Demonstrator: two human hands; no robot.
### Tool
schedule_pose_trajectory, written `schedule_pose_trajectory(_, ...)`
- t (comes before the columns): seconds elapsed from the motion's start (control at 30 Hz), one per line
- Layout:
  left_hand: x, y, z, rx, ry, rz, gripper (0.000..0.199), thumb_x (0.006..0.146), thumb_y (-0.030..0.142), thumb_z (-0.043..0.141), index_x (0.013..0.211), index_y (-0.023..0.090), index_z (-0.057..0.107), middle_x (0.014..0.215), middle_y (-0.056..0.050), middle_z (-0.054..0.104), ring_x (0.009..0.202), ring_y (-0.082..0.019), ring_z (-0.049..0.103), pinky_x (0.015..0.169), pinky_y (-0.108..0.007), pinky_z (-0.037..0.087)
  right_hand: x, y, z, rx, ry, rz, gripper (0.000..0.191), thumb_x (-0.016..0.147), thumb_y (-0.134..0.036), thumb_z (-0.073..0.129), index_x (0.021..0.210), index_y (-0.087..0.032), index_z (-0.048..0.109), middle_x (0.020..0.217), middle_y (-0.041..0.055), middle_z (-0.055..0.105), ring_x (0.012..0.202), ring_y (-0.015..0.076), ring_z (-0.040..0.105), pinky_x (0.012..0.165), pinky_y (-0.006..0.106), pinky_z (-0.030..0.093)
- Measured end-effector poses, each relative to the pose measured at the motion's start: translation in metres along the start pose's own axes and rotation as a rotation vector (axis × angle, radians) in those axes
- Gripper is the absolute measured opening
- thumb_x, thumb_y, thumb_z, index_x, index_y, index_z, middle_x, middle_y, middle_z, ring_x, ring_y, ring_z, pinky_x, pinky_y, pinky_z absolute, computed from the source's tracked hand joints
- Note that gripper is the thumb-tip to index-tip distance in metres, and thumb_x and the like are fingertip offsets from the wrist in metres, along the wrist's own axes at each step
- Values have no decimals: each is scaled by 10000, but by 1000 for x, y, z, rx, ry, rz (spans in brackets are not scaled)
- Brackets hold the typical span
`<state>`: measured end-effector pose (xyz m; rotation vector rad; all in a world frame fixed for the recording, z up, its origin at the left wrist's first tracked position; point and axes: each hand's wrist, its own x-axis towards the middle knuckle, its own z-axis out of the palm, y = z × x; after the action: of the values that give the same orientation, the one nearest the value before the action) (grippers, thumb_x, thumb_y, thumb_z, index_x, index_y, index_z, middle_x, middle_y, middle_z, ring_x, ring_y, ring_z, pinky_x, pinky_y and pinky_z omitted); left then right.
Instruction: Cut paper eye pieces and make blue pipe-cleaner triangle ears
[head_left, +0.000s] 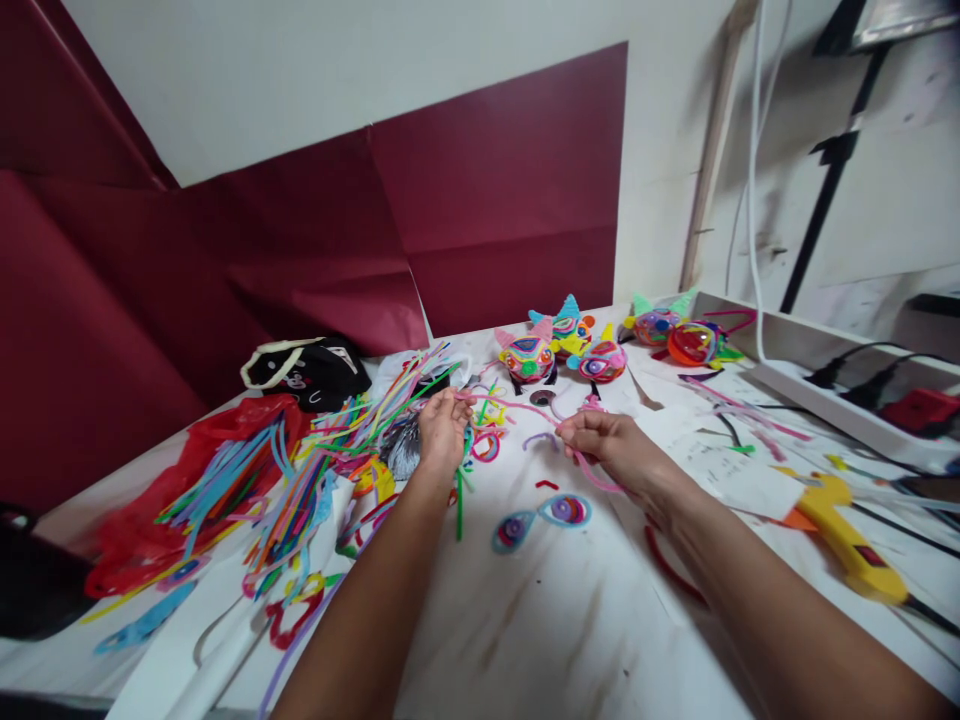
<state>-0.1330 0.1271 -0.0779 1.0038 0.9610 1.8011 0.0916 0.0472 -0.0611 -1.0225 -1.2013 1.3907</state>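
Observation:
A pink pipe cleaner point(517, 406) stretches between my two hands above the white table point(525, 640). My left hand point(445, 425) pinches its left end, beside the heap of loose craft pieces. Closed around the other part is my right hand point(600, 445), with the pink tail hanging below its fingers. A short purple curved piece point(540, 438) lies between the hands. Nearer to me rest a coiled blue, pink and purple eye-shaped pair point(566, 510) and a small red bent piece point(547, 485).
Bundles of colourful pipe cleaners point(289, 500) and a red plastic bag point(142, 520) lie at the left. Behind are a black pouch point(330, 370) and several decorated cat-like heads point(529, 357). A yellow glue gun point(851, 540) and a white power strip point(847, 415) are at the right.

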Motion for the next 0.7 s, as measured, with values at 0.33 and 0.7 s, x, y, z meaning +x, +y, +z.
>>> schedule_pose_trajectory(0.33, -31, 40, 31, 637, -426, 518, 229, 792, 197, 578, 1000, 229, 670, 1139, -48, 623, 1139, -203, 498, 1030, -358, 323, 3, 1, 0, -167, 37, -177, 260, 644, -389, 644, 754, -157, 601, 544, -23, 572, 499, 109, 453, 522, 251, 330)
schedule_pose_trajectory(0.7, -51, 44, 57, 991, -901, 702, 194, 886, 276, 475, 859, 168, 634, 852, -40, 652, 811, -144, 588, 750, -254, 438, 7, 6, -3, -206, 22, -315, 199, 686, -356, 622, 722, -160, 614, 578, -18, 563, 542, 120, 461, 556, 262, 352)
